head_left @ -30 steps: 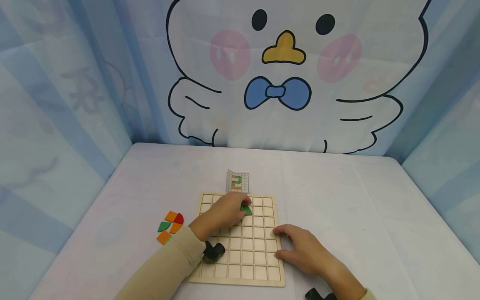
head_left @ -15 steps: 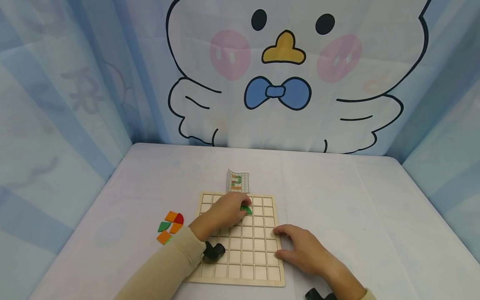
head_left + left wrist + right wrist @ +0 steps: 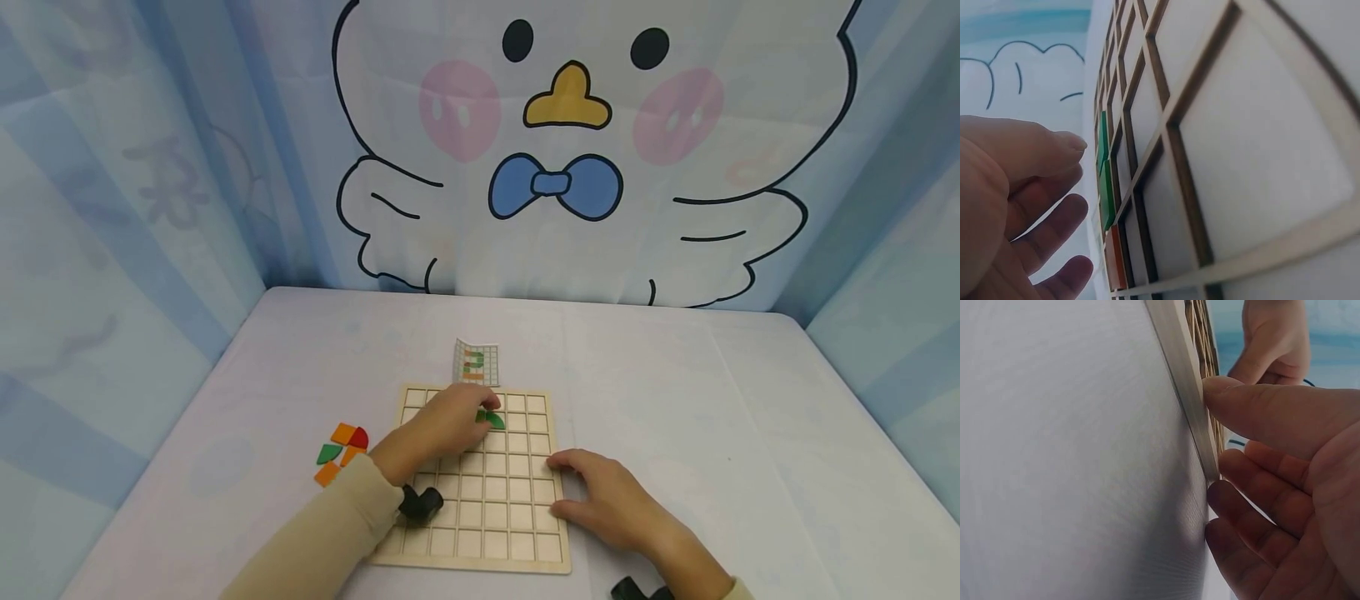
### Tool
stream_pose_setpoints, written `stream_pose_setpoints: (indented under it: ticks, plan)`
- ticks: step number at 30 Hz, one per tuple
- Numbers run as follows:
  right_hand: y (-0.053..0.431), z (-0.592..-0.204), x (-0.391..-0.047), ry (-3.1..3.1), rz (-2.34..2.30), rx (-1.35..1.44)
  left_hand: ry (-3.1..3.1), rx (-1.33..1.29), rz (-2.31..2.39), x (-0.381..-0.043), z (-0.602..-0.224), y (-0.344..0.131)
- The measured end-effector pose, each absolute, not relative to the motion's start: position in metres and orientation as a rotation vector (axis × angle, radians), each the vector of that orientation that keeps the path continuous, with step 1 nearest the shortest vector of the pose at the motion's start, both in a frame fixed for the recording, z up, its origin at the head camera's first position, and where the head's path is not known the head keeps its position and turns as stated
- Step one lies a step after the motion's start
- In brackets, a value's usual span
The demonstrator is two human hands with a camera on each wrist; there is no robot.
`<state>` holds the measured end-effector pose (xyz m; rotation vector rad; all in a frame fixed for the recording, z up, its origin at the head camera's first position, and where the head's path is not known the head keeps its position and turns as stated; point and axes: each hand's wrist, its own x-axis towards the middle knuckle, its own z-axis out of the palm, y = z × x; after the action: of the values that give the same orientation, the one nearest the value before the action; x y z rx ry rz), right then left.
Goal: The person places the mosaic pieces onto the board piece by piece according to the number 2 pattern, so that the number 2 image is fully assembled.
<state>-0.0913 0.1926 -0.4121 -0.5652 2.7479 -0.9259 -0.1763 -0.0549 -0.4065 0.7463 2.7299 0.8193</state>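
A pale wooden grid board (image 3: 495, 517) lies flat on the table. My left hand (image 3: 447, 421) is over its far part, thumb and fingertips beside a rounded green piece (image 3: 496, 421) set in the grid. In the left wrist view the fingers are loosely bent and apart, holding nothing. There two green pieces, a far one (image 3: 1103, 137) and a nearer one (image 3: 1107, 195), line up with an orange-brown piece (image 3: 1115, 256) in the squares. My right hand (image 3: 607, 497) rests thumb and fingertips against the board's right edge (image 3: 1194, 419), fingers spread along it.
Left of the board lie loose flat pieces: an orange one (image 3: 343, 433), a red one (image 3: 360, 437), a green one (image 3: 328, 453) and more orange. A small folded pattern card (image 3: 486, 367) stands behind the board. A printed curtain (image 3: 555, 250) rises behind the table.
My left hand and forearm have shifted slightly left, and more green shows beside the fingertips. The right hand and the board have stayed put.
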Motion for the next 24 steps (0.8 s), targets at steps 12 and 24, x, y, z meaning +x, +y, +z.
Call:
stream_pose_setpoints:
  ticks: [12,24]
  plan:
    - [0.193,-0.412,-0.091,2.745,-0.934,-0.553,2.752,0.73,0.875,-0.17,-0.401,-0.073]
    - [0.193,-0.413,-0.091,2.756,-0.926,-0.575,2.844,0.59,0.888,-0.161,-0.397,-0.104]
